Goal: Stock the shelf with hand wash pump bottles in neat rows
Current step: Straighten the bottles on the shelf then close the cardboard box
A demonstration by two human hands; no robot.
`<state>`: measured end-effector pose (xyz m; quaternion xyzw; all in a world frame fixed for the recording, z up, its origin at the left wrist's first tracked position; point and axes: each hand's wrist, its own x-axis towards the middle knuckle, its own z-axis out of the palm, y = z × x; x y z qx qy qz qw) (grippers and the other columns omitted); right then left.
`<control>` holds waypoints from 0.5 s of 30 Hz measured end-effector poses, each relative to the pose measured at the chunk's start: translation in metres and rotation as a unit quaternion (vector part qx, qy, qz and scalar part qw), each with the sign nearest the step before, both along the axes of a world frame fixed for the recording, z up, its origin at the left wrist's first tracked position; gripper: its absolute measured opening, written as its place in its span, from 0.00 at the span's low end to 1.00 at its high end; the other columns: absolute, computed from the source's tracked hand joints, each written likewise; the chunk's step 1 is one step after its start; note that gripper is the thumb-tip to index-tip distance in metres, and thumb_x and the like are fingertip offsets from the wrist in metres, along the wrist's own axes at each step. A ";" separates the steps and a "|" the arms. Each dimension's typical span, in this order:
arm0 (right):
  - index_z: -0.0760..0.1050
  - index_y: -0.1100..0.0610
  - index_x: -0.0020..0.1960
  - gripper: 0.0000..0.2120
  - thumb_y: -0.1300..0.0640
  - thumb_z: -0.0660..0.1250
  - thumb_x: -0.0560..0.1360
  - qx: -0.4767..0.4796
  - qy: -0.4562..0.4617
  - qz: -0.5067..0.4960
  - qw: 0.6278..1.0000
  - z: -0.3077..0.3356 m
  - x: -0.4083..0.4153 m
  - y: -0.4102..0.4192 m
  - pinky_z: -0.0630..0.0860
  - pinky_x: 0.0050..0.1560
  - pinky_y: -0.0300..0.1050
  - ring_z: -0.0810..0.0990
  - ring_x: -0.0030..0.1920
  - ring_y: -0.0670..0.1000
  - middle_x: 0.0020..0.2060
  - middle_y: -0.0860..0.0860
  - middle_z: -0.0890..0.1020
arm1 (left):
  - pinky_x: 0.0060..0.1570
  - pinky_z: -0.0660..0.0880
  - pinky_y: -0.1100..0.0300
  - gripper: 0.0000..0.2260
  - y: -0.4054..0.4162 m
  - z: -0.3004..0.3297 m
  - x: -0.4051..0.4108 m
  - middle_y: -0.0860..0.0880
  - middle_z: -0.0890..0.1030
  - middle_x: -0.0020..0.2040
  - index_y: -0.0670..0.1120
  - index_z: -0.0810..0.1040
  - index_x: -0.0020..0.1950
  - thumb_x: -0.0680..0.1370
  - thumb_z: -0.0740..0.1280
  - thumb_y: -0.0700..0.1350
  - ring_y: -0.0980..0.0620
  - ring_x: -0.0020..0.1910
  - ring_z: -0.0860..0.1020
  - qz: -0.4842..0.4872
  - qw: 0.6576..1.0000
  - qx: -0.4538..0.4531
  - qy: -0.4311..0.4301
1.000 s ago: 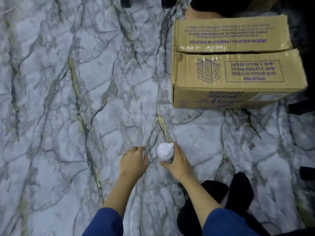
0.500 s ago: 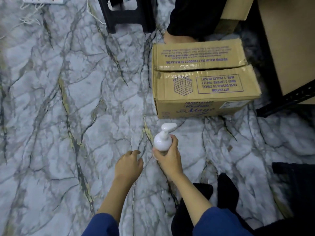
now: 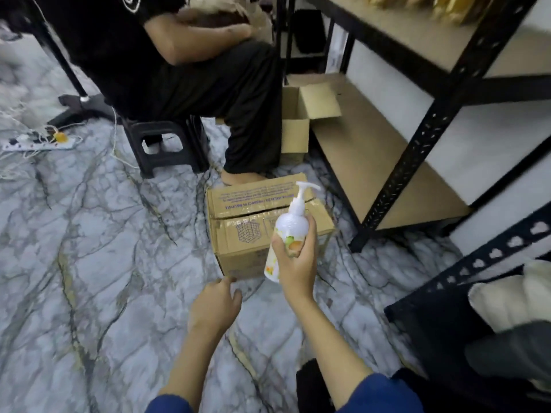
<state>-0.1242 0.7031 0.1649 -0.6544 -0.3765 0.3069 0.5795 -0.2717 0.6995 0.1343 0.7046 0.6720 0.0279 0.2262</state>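
My right hand [image 3: 296,259] grips a white hand wash pump bottle [image 3: 290,226] with a fruit print, held upright in the air in front of a closed cardboard box [image 3: 238,231] on the floor. My left hand [image 3: 216,308] hovers low over the marble floor just in front of the box, fingers loosely curled and holding nothing. The black metal shelf [image 3: 411,162] with bare brown boards stands to the right; its lowest board [image 3: 366,150] carries nothing that I can see.
A person in black sits on a black plastic stool [image 3: 167,144] behind the box, one foot touching it. An open cardboard box [image 3: 298,120] stands at the shelf's left end. A power strip with cables [image 3: 38,143] lies at far left. A second black rack [image 3: 477,281] is at lower right.
My right hand has lifted the bottle off the floor and raised it toward the box. The view has tilted up, bringing the shelf and the seated person into sight. My left hand stays low.
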 end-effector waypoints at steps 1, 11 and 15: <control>0.56 0.48 0.75 0.38 0.44 0.69 0.70 0.010 -0.010 -0.017 1.000 0.015 0.008 -0.003 0.71 0.52 0.38 0.72 0.62 0.46 0.68 0.48 0.68 | 0.52 0.75 0.54 0.17 0.004 0.013 0.009 0.45 0.76 0.63 0.47 0.71 0.68 0.80 0.58 0.49 0.45 0.59 0.76 -0.012 1.000 0.015 -0.002; 0.55 0.44 0.75 0.39 0.36 0.66 0.69 0.123 -0.118 -0.178 0.969 0.165 0.110 -0.073 0.75 0.55 0.48 0.76 0.58 0.49 0.65 0.48 0.74 | 0.51 0.73 0.54 0.15 -0.005 0.161 0.135 0.46 0.79 0.60 0.50 0.73 0.65 0.79 0.60 0.50 0.43 0.58 0.77 -0.147 0.970 0.185 -0.051; 0.58 0.47 0.75 0.41 0.33 0.62 0.66 0.174 -0.184 -0.229 0.940 0.224 0.147 -0.113 0.77 0.52 0.47 0.78 0.55 0.50 0.61 0.49 0.77 | 0.51 0.72 0.56 0.16 -0.030 0.225 0.192 0.48 0.77 0.61 0.50 0.72 0.66 0.79 0.58 0.50 0.46 0.59 0.76 -0.215 0.942 0.243 -0.082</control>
